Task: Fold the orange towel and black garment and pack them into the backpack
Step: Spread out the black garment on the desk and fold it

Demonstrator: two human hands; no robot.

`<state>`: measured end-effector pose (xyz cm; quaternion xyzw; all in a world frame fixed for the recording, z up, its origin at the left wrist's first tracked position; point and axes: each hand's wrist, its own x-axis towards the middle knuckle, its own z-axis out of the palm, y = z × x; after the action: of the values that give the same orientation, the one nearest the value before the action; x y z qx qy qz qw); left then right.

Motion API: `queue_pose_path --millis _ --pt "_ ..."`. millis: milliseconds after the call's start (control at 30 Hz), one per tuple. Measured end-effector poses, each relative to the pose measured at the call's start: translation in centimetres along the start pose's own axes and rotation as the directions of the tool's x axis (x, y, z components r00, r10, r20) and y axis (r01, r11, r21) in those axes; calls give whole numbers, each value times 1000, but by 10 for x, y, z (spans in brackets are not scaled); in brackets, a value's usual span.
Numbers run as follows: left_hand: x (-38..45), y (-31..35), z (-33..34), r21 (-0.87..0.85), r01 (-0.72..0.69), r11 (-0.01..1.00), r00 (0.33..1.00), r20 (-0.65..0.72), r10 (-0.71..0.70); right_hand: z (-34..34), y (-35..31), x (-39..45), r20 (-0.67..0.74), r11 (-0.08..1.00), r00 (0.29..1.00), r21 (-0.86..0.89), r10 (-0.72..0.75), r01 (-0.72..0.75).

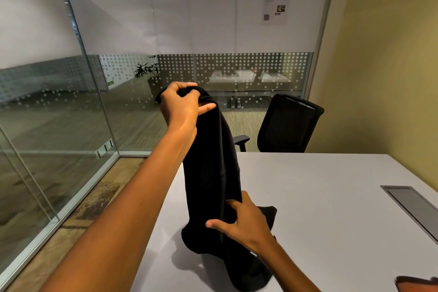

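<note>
Above the near left part of the table (320, 197), the black garment (211, 173) is held up as a long hanging column, and its lower end is piled on the table surface. The top edge is gripped by the left hand (182, 106), with the fingers curled round a bunch of cloth and the thumb stretched out to the side. Lower down, the cloth is touched by the right hand (244, 220); thumb and forefinger are spread apart and laid against the fabric, and whether anything is truly pinched there cannot be told.

The step in hand is judged to be the straightening of the garment before it is folded. It would be done well if the top were kept high, so that the cloth hangs free and twists fall out. A side seam should be taken by the right hand, then the piece laid flat on the table and smoothed.

At the lower right corner of the view a small piece of the orange towel (417, 284) is seen, well apart from the garment. The backpack is not in view. Behind the table an office chair (286, 123) stands.
</note>
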<state>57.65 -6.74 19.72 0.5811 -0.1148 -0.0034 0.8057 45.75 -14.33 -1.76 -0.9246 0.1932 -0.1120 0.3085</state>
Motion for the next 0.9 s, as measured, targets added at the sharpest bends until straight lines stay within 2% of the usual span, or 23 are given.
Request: queue_pose_path --millis 67,100,167,267,400,500,600,667,733,833,900 --pt "1 -1 0 -14 -9 1000 1000 -17 9 6 3 -1 -105 996 994 -87 6 -15" --pt "2 -2 -2 -22 -23 999 999 -28 23 6 6 -1 -157 997 988 -77 14 -26" --pt "5 -3 -9 -19 -55 998 997 -50 54 2 13 -1 -238 999 970 24 46 -42" --pt "16 -9 -27 91 -82 992 993 -83 89 -12 22 -2 -324 975 939 220 111 -39" --pt "20 -28 -44 189 46 981 992 -122 -23 -35 25 6 -378 930 917 366 129 20" --pt "3 -48 -47 218 44 975 998 29 -52 -59 12 16 -353 904 935 411 42 115" --pt "-20 -72 -48 373 -50 926 969 244 -46 -80 -8 22 -253 905 962 377 -104 197" --pt "-32 -85 -48 489 -211 846 899 438 -29 -89 -18 27 -178 907 965 340 -195 246" --pt "-36 -92 -49 499 -298 814 779 620 -95 -92 -20 31 -124 908 951 286 -282 307" --pt "-27 -92 -57 526 -226 820 573 752 -325 -91 -16 33 -89 906 937 240 -337 349" --pt "-26 -91 -60 542 -236 806 463 792 -397 -91 -15 32 -96 895 937 277 -337 351"
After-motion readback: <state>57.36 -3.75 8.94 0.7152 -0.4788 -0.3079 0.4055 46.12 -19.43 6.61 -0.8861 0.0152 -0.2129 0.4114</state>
